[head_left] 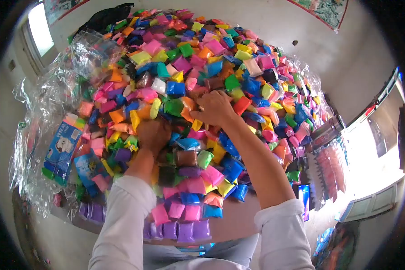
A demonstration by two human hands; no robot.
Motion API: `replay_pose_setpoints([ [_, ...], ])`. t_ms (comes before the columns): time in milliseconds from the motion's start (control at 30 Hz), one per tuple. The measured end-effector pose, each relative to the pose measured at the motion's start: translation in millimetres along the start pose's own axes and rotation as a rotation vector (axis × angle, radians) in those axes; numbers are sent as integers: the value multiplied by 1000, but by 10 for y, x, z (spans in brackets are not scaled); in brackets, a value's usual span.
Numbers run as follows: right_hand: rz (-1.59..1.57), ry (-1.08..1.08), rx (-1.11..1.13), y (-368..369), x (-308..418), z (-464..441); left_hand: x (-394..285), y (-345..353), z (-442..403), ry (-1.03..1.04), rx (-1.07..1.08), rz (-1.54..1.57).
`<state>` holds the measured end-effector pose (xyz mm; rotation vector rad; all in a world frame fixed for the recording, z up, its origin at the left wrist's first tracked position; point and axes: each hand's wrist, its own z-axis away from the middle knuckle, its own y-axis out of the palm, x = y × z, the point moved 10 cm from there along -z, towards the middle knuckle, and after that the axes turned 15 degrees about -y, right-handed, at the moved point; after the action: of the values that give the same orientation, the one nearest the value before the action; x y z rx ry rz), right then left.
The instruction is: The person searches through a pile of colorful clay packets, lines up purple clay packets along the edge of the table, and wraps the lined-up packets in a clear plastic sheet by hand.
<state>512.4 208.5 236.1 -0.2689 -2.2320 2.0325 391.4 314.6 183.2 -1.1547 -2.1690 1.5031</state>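
Across the middle of the frame, a heap of colourful packets (173, 107) covers most of the surface (240, 216). At centre, the right hand (215, 108) reaches down into it, thumb beside an orange packet (187, 106); whether its grip pinches anything I cannot tell. Just left of centre, the left hand (153, 133) is pushed among the packets, its fingertips hidden, so its grip cannot be read either. Clear plastic (42, 119) and a blue box (63, 146) lie at frame left, purple packets (185, 231) at bottom centre, a dark cylinder (325, 132) at right.
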Motion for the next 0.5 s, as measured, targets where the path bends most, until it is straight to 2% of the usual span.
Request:
replay_pose_setpoints([
  [33, 6, 4, -2, 58, 9, 49, -3, -17, -16, -9, 1, 2],
  [133, 118, -93, -304, -60, 248, 269, -15, -52, -26, -30, 58, -13],
  [267, 91, -53, -290, -16, 386, 382, 26, 43, -19, -57, 199, -116],
  [367, 148, -51, -304, 25, 463, 428, 79, 144, -45, -88, 214, -177],
  [500, 223, -66, -440, -12, 555, 511, 98, 115, -46, -125, 172, -151],
])
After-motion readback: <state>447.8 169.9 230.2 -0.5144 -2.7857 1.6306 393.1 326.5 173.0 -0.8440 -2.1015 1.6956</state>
